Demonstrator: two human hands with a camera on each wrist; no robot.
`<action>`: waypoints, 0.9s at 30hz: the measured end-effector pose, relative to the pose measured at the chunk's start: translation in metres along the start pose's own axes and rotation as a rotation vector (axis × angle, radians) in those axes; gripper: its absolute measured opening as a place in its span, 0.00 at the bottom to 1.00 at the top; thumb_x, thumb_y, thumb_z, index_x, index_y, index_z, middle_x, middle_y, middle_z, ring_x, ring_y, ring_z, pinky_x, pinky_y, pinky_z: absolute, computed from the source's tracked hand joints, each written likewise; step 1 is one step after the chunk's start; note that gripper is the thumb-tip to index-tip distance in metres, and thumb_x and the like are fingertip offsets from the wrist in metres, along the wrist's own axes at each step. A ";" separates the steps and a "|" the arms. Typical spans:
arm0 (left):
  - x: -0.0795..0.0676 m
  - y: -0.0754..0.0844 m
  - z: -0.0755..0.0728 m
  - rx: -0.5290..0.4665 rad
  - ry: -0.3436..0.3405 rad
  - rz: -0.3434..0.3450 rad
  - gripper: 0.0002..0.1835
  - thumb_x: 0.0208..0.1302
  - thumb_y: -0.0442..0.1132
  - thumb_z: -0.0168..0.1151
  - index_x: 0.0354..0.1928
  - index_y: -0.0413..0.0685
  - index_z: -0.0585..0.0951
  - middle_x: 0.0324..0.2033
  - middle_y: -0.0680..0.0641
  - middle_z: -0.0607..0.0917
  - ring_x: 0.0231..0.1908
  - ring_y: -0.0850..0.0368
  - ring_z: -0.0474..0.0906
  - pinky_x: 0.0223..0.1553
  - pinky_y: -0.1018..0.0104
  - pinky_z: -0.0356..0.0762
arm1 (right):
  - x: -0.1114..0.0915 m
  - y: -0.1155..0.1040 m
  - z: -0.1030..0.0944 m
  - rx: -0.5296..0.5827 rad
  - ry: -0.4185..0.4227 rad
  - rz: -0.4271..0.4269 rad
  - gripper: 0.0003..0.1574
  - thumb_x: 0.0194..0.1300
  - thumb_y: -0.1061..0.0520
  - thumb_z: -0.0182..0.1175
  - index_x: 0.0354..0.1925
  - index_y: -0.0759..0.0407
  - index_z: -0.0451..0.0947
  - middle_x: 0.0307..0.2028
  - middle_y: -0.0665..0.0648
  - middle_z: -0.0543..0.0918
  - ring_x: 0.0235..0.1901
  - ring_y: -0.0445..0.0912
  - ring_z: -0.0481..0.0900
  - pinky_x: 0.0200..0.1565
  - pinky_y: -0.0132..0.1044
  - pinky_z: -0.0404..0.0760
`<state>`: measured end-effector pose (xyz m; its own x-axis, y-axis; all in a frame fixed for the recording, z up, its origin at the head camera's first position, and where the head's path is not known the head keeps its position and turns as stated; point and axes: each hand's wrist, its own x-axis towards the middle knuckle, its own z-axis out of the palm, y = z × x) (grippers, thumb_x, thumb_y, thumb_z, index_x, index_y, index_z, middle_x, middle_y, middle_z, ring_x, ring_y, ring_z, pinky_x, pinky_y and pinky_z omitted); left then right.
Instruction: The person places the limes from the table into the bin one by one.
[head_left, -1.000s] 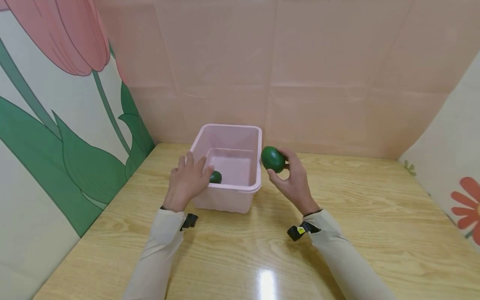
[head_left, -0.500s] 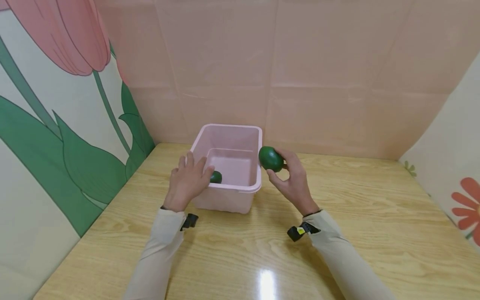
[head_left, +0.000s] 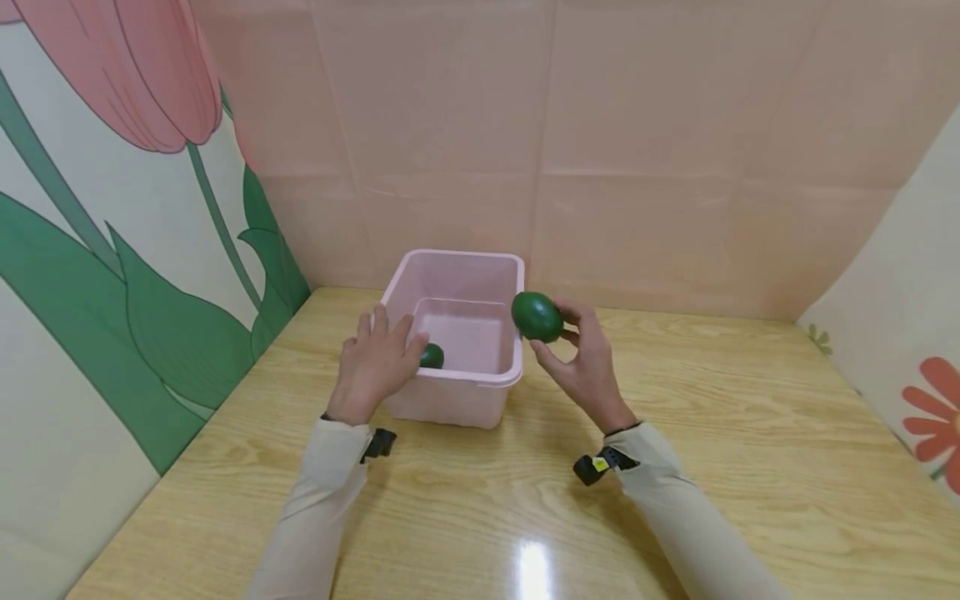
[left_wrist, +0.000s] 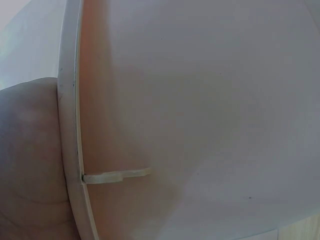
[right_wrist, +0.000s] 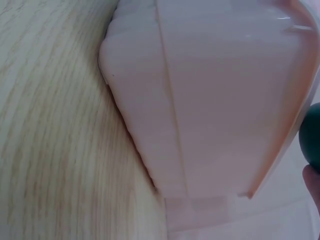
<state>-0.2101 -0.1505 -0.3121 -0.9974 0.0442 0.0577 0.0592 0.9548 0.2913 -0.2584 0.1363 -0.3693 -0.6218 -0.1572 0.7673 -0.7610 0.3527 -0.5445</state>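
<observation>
In the head view, my right hand (head_left: 588,358) holds a glossy dark green avocado (head_left: 537,317) between thumb and fingers. The avocado overlaps the right rim of a pink plastic bin (head_left: 450,400); in the right wrist view a sliver of the avocado (right_wrist: 311,137) shows beside the bin's rim. My left hand (head_left: 375,362) rests with fingers spread over the bin's front left corner, its palm (left_wrist: 30,160) against the rim in the left wrist view. Inside the bin, near the front left, lies a second avocado (head_left: 432,356), partly hidden by the left thumb and the front wall.
The bin stands on a wood-grain table (head_left: 465,517), close to the pink-covered back wall (head_left: 637,167). A side panel with a printed tulip (head_left: 150,75) rises at left. At right is a panel with a red flower (head_left: 937,400).
My right hand has turned slightly, and the avocado in it has shifted a little left over the bin's right rim. The left hand and the bin have stayed in place.
</observation>
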 end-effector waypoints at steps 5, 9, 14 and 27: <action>0.000 0.000 0.000 0.004 -0.002 -0.003 0.35 0.78 0.59 0.34 0.77 0.47 0.59 0.77 0.30 0.45 0.75 0.30 0.38 0.66 0.27 0.52 | -0.001 0.000 0.002 0.045 -0.010 0.006 0.43 0.55 0.71 0.72 0.65 0.70 0.62 0.60 0.67 0.72 0.57 0.56 0.77 0.52 0.36 0.81; 0.000 0.000 0.000 0.002 -0.006 -0.008 0.35 0.78 0.59 0.34 0.77 0.47 0.59 0.77 0.31 0.44 0.75 0.30 0.38 0.66 0.27 0.51 | -0.002 -0.001 0.004 0.094 -0.021 0.020 0.41 0.57 0.71 0.70 0.63 0.72 0.61 0.60 0.66 0.71 0.57 0.57 0.78 0.52 0.30 0.79; 0.000 0.000 0.001 0.003 -0.007 -0.010 0.35 0.78 0.59 0.35 0.77 0.48 0.59 0.77 0.31 0.45 0.75 0.30 0.39 0.66 0.27 0.51 | -0.002 -0.004 0.005 0.131 -0.028 0.005 0.41 0.56 0.73 0.70 0.62 0.74 0.59 0.60 0.68 0.72 0.57 0.61 0.78 0.53 0.31 0.79; 0.000 -0.001 0.001 0.007 -0.011 -0.010 0.35 0.78 0.59 0.35 0.78 0.47 0.58 0.77 0.32 0.44 0.75 0.30 0.38 0.66 0.27 0.51 | 0.002 -0.034 0.001 0.129 -0.047 -0.016 0.38 0.55 0.77 0.67 0.61 0.78 0.61 0.58 0.75 0.73 0.55 0.64 0.79 0.46 0.46 0.84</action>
<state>-0.2103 -0.1511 -0.3128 -0.9983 0.0377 0.0444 0.0488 0.9574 0.2846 -0.2341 0.1227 -0.3496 -0.6148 -0.2057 0.7614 -0.7867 0.2290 -0.5733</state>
